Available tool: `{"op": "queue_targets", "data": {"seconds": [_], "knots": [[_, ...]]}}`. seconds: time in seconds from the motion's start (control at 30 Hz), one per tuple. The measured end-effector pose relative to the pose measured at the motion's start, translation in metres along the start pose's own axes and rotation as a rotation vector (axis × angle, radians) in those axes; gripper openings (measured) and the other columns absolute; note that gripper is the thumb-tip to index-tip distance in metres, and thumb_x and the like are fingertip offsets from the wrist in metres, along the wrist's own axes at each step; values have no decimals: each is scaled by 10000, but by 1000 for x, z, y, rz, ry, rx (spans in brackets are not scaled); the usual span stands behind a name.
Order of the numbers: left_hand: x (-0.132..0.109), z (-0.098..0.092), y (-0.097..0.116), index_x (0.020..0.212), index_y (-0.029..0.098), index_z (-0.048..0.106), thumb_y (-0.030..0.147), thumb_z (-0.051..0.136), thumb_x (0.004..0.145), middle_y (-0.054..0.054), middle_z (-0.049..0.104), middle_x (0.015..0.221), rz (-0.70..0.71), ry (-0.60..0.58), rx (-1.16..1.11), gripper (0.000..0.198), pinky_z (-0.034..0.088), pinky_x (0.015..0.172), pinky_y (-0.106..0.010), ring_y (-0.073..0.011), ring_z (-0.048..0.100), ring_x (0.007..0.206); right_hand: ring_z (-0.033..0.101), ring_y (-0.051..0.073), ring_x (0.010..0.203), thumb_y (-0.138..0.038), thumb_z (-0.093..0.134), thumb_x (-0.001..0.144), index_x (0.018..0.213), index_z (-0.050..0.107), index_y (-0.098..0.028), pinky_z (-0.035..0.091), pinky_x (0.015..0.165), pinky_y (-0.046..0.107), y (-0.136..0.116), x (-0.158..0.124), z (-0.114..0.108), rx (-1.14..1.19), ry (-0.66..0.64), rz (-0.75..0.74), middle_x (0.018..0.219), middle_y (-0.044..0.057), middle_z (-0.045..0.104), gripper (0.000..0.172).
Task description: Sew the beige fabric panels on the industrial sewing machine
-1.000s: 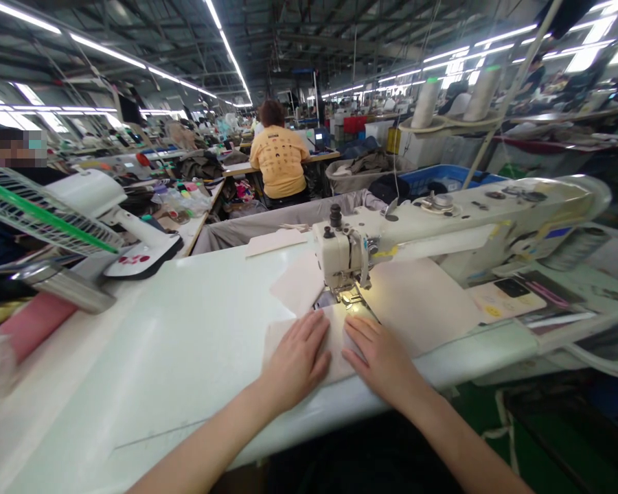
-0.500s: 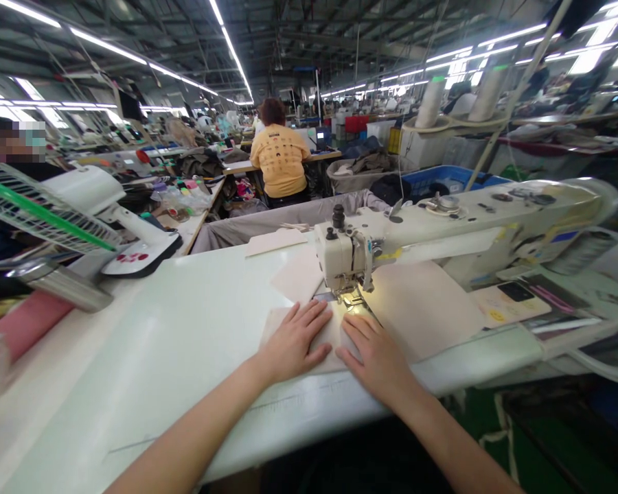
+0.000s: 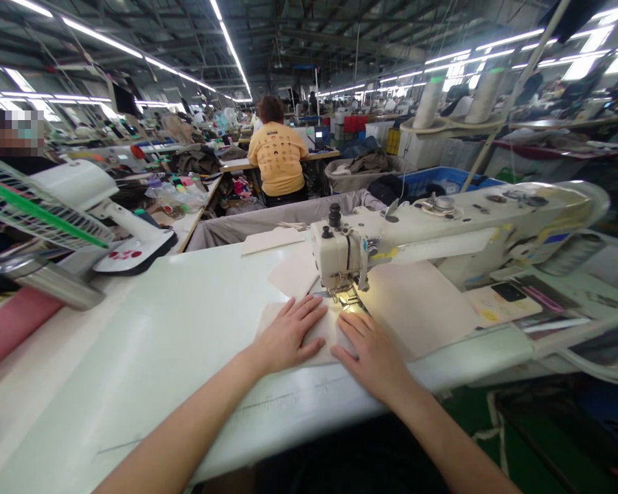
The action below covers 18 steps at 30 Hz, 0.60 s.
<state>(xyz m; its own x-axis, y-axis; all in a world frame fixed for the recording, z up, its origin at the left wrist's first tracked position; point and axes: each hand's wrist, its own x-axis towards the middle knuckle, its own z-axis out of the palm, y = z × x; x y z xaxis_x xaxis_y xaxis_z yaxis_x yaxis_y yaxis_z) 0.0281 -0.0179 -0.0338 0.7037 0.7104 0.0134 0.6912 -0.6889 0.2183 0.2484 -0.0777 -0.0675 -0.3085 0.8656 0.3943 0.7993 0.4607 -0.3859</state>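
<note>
Whitish worktable; sewing machine at one o'clock; cream cloth at its head's six o'clock, under left hand, fingers slightly spread, and right hand, fingers close together. Uneven pressure could skew the cloth.

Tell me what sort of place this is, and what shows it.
Most likely a garment or textile factory floor: there's a sewing machine up close, large thread cones beyond it, and a person in a yellow top seated at another worktable.
</note>
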Motion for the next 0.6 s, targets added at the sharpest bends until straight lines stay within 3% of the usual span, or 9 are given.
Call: {"op": "queue_targets", "data": {"seconds": [0.17, 0.33, 0.6], "knots": [[-19, 2, 25, 1493, 259, 460, 254, 462, 1018, -103, 403, 1586, 100, -16, -34, 476, 269, 1204, -568, -283, 327, 1490, 597, 318, 1214, -311, 647, 935, 1261, 638, -122, 498, 1057, 515, 2, -27, -13, 25, -26, -60, 1312, 149, 667, 377], [-38, 5, 47, 1511, 272, 435, 204, 450, 1022, -77, 447, 1561, 226, -53, -85, 494, 283, 1218, -519, -258, 364, 1474, 610, 298, 1220, -318, 565, 988, 1302, 628, -155, 494, 1063, 509, 7, -47, -24, 26, -39, -139, 1317, 134, 674, 360], [-15, 1, 16, 1467, 292, 499, 228, 450, 1026, -68, 492, 1530, 207, -18, -91, 449, 296, 1206, -537, -255, 397, 1454, 628, 285, 1147, -298, 582, 985, 1185, 683, -174, 488, 1042, 513, 15, -9, -18, 25, -18, -178, 1222, 113, 715, 256]]}}
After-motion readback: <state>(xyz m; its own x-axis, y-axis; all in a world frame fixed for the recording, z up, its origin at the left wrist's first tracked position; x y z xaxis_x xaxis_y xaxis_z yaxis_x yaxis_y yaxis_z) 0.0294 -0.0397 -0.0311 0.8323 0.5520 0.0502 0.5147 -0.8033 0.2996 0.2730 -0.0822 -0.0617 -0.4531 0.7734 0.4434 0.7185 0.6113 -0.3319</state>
